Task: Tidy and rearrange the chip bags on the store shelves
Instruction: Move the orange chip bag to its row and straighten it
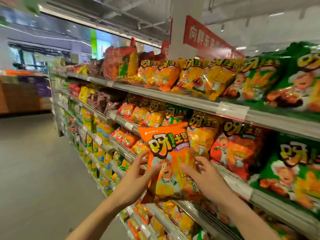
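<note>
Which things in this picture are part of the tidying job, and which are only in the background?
Part of the job:
- orange chip bag, held between the left hand and right hand
- chip bags on the shelf behind
- top shelf bags

Only background:
- red banner
- white pillar
- aisle floor

Top shelf [190, 99]: orange bags [155, 73], yellow bags [204, 77] and green bags [277, 78] stand in a row, leaning on each other.
Middle shelf [259, 194]: a yellow bag [200, 135], a red bag [237, 149] and a green bag [292, 172] stand side by side.
Lower shelves [107, 149]: small yellow and blue bags [102, 130], too blurry to tell more.
Floor [38, 170]: grey and smooth, beside the shelves.
</note>
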`<state>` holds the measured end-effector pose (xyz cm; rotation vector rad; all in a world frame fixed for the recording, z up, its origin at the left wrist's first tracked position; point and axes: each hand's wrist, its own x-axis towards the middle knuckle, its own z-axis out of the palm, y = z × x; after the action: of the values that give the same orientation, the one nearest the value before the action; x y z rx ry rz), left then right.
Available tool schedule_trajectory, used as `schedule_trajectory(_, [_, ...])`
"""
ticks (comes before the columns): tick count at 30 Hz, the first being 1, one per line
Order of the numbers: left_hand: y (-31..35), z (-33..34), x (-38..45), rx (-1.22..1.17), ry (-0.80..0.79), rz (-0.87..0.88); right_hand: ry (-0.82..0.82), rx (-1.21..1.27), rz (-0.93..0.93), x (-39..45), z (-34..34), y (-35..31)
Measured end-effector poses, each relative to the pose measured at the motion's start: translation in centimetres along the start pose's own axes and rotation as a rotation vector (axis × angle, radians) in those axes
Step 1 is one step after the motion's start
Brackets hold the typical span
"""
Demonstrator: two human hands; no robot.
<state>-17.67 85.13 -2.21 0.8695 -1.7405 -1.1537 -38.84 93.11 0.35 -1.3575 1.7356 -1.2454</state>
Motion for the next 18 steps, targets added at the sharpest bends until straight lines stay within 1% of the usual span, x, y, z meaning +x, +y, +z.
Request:
schedule_trajectory(4, [-4.1, -5.3, 3.8, 0.004, 0.044, -0.030, -0.075, 0.026, -0.032, 7.1, 5.8, 0.5])
schedule_trajectory(7, [-7.4, -10.2, 8.4, 0.003, 0.079, -0.043, -0.127, 0.038, -0.052, 14.3, 10.9, 0.7])
schedule_trajectory(13, [-9.7, -20.2, 18.7, 0.066, 0.168, -0.068, -0.195, 0.097, -0.063, 28.7, 20.5, -1.9])
schedule_trajectory(16, [-11.1, -24.9, 22.6, 0.090, 0.200, -0.074, -0.205, 0.109, -0.091, 34.4, 25.0, -3.7])
schedule_trajectory(18, [-12.3, -27.4, 24.9, 0.065, 0.213, -0.087, -0.229, 0.101, -0.103, 37.5, 27.5, -4.7])
